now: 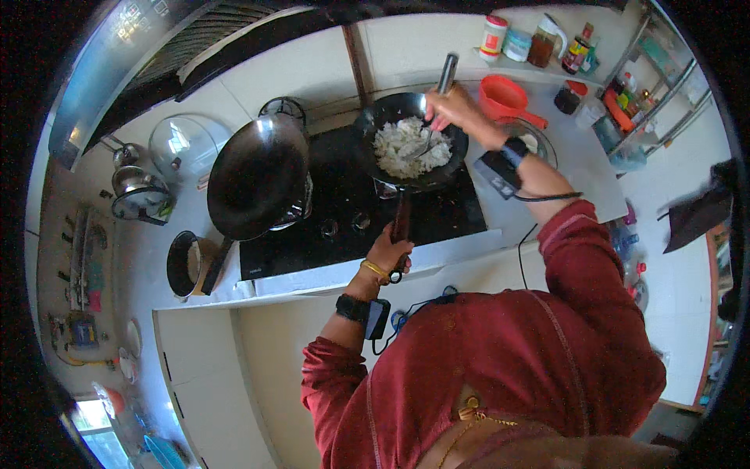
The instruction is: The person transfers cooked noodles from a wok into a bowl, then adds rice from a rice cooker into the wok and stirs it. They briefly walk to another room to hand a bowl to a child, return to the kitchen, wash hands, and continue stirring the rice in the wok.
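Note:
A dark wok [457, 153] holding white rice [404, 146] sits on the right side of the black glass cooktop [328, 252]. My left hand [389, 253] is closed around the wok's long brown handle [401, 217], which points toward me. Above the wok's right side, my right hand [454, 111] grips a metal spatula or ladle [448, 71] by its handle. That utensil's lower end rests in the rice; its exact shape is partly buried. A larger black wok [258, 176], tilted, stands on the left side of the cooktop.
Left of the cooktop are a saucepan [202, 264], a glass lid [181, 143] and a steel pot [137, 182]. On the right stand a red plastic strainer or scoop [504, 97], a lidded jar [569, 97], and containers and bottles [542, 44] on a ledge. A range hood [117, 76] hangs upper left.

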`<state>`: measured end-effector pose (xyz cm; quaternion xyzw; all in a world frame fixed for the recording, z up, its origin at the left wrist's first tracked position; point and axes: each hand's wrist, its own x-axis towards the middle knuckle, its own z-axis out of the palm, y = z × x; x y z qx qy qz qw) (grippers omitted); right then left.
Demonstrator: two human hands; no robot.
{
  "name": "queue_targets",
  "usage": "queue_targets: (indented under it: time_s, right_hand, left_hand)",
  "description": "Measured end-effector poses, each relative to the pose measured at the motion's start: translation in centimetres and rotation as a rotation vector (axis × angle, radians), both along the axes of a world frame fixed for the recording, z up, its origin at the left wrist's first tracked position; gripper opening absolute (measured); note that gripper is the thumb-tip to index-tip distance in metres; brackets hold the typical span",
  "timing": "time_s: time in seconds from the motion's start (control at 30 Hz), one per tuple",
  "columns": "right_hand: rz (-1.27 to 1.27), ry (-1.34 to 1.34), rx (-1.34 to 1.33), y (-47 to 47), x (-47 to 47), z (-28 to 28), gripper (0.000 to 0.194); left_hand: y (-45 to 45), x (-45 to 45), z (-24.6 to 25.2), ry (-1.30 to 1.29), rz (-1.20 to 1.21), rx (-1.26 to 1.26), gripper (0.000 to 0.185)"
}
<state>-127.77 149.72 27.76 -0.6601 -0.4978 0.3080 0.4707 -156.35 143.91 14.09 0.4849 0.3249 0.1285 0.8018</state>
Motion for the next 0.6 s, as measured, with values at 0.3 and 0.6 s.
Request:
queue_targets:
  time_s: [0.3,0.6]
  right_hand:
    - [-0.032,-0.004,0.115,0.1,1.6,0.0,0.024]
    - [-0.023,-0.089,0.081,2.0,1.8,-1.2,0.025]
  left_hand:
    - [0.1,0.0,0.0,0.043,-0.024,-0.032,0.056]
    - [-0.3,-0.2,0.3,0.002,0.035,-0.048,0.052]
